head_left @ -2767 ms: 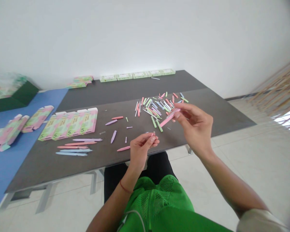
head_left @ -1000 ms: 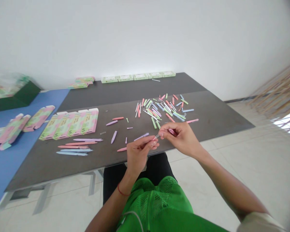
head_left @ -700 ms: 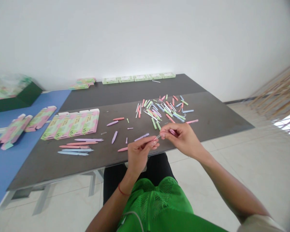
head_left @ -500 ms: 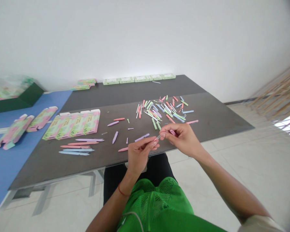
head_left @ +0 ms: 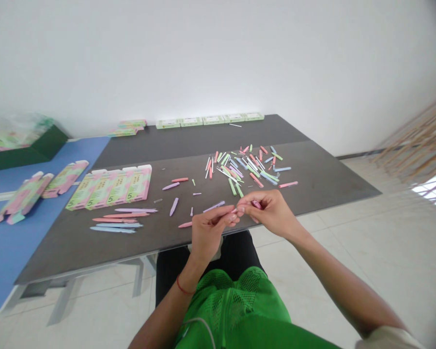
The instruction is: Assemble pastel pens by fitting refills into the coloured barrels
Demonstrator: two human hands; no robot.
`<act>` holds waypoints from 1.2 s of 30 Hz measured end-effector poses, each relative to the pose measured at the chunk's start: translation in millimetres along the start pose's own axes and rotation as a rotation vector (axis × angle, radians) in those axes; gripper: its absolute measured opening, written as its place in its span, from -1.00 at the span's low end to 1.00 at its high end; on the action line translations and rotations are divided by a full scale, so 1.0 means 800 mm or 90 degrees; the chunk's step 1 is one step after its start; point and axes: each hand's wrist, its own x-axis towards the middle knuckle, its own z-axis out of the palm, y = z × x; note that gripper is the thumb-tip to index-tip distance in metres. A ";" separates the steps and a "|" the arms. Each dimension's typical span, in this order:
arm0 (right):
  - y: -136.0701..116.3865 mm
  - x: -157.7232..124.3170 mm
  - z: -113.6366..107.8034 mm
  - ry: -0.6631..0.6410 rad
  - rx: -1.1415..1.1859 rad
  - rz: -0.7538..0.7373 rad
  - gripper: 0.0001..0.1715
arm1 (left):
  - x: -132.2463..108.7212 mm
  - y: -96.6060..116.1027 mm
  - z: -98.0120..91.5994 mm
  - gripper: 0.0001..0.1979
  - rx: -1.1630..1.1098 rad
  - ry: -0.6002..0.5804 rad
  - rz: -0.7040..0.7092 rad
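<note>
Sitting at the near edge of the worktop, the person works with both hands raised above it. At far left, a dark green box [head_left: 54, 143] stands beside a blue mat [head_left: 7, 257], and folded pink-and-green cardboard box blanks [head_left: 22, 198] lie on this mat. To the right, on the dark grey worktop [head_left: 312, 179], a long strip of the same cardboard blanks [head_left: 109, 186] lies flat, with a row of complete-looking pastel plastic pens [head_left: 118, 219] on its near side. In the middle, the left hand [head_left: 209, 232], with a thin red string [head_left: 183, 291] on its wrist, grasps a slim lilac plastic pen barrel [head_left: 214, 207] between thumb and fingers. The right hand [head_left: 272, 213] is closed in a pinch on a small pink plastic piece [head_left: 256, 204]. The two hands almost touch, and what is between the fingertips is too small to tell. The step in hand looks like fitting small pen parts together, and this calls for keeping both parts in one line. Farther right lies a loose heap of pastel pen parts [head_left: 243, 167]. A row of flat white-and-green boxes [head_left: 210, 120] stands along the far edge, and at far right are long wooden sticks [head_left: 417, 140].
</note>
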 end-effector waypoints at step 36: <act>0.029 0.032 0.062 0.295 0.955 0.450 -0.56 | -0.027 0.048 -0.012 -0.89 0.832 -0.124 0.543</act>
